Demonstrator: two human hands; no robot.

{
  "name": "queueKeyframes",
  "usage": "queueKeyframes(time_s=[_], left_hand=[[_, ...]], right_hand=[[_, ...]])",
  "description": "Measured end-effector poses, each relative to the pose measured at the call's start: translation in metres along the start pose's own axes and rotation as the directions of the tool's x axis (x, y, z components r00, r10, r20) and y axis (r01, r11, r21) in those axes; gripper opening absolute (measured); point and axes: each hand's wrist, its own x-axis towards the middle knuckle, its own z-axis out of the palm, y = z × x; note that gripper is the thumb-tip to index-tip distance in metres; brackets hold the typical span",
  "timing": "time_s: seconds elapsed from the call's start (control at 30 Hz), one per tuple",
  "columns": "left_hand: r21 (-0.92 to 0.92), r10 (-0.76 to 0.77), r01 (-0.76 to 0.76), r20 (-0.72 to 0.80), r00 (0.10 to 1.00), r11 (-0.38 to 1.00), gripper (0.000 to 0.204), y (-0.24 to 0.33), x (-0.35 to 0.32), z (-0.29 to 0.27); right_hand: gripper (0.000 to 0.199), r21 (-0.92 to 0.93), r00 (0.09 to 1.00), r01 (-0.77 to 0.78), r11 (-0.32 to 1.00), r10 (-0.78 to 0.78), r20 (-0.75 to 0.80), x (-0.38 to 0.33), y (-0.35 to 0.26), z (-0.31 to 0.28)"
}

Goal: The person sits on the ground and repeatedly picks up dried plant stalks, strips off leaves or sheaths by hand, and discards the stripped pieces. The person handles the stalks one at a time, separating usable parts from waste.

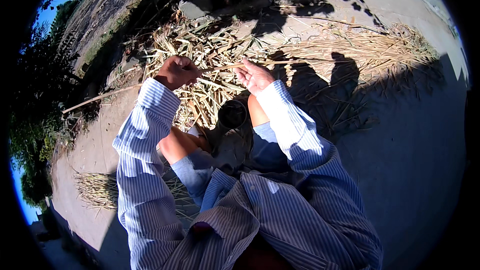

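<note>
A long, thin dry stalk (102,96) stretches across in front of me, sticking out well past both hands. My left hand (177,72) is closed around it in a fist. To the right, my right hand (254,77) has its thumb and fingers on the same stalk, palm partly turned up. Below the hands lies a loose heap of dry straw-coloured stalks and leaf strips (200,102). Between my knees stands a dark round container (232,114); its inside is too dark to make out.
A long bundle of dry stalks (380,45) lies on the concrete ground (415,135) at the far right. Another small bundle (95,189) rests at lower left. A stone block (196,6) and shaded plants border the far side.
</note>
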Motion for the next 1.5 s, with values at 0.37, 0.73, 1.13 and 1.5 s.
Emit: queueKeyframes(time_s=[0.37,0.73,1.13,1.5], left_hand=[[0.293,0.192,-0.099,-0.310,0.931,0.951,0.025,-0.010,0.005,-0.024],[-0.163,-0.174,0.165,-0.047,0.984,0.973,0.020,-0.025,0.006,-0.005],[-0.402,-0.207,0.053,-0.348,0.914,0.914,0.018,-0.036,0.026,-0.010],[0.874,0.623,-0.188,-0.154,0.767,0.448,0.044,0.011,0.009,0.001]], right_hand=[[0.025,-0.051,0.991,0.126,0.991,-0.123,0.056,0.010,0.005,-0.014],[0.019,0.008,0.986,0.160,0.987,-0.160,0.042,0.007,0.015,-0.001],[0.015,0.005,0.972,0.231,0.973,-0.231,0.054,-0.002,0.023,0.010],[0.026,-0.107,0.970,0.235,0.966,-0.240,-0.039,0.005,0.023,0.004]])
